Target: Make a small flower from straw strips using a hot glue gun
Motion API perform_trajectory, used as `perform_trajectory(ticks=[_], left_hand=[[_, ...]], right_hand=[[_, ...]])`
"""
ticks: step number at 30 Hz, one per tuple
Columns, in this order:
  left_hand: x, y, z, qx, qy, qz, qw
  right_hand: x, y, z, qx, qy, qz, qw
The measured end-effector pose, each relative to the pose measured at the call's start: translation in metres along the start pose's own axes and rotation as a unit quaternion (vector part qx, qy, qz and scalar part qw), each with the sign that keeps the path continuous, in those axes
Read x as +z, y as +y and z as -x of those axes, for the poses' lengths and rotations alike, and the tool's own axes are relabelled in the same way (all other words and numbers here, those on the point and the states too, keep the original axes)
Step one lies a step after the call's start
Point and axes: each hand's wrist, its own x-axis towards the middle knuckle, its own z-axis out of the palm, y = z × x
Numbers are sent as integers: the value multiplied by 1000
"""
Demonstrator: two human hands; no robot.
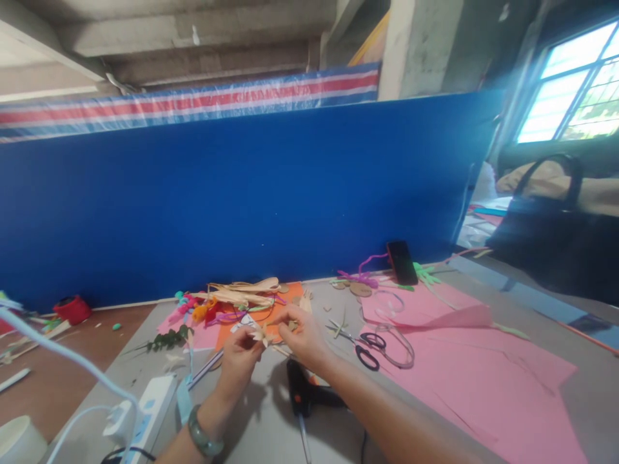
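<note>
My left hand and my right hand meet above the grey table, both pinching a small pale straw-like flower piece between them. The left wrist wears a green bangle. Below the hands lies a black glue gun. Just behind them sits an orange sheet heaped with tan leaf strips and bright pipe cleaners.
Black-handled scissors lie to the right beside pink paper. A black phone leans on the blue partition. A white power strip and cables are at the left, with a green sprig. A black bag stands far right.
</note>
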Motion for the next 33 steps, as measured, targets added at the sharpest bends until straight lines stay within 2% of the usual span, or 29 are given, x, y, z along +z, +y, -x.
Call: perform_trajectory(ticks=[11,18,22,26,28,31,33], left_hand=[[-1,-5,-1,-5,1,-9,1000],[7,15,1,-18,17,-47,999],[10,30,3,-18,2,-61,998],[10,35,4,-14,1,-56,998],[9,33,4,-16,-2,-49,999],[8,25,4,-15,8,-37,999],[7,19,2,-8,4,-22,1000]], right_hand=[[0,3,-2,44,3,-34,998],[1,16,-2,38,14,3,999],[-4,23,-4,-45,66,111,991],[-9,21,-3,-131,81,240,958],[-12,16,1,-187,97,287,934],[-15,8,8,-300,121,349,879],[-16,4,9,-335,121,359,863]])
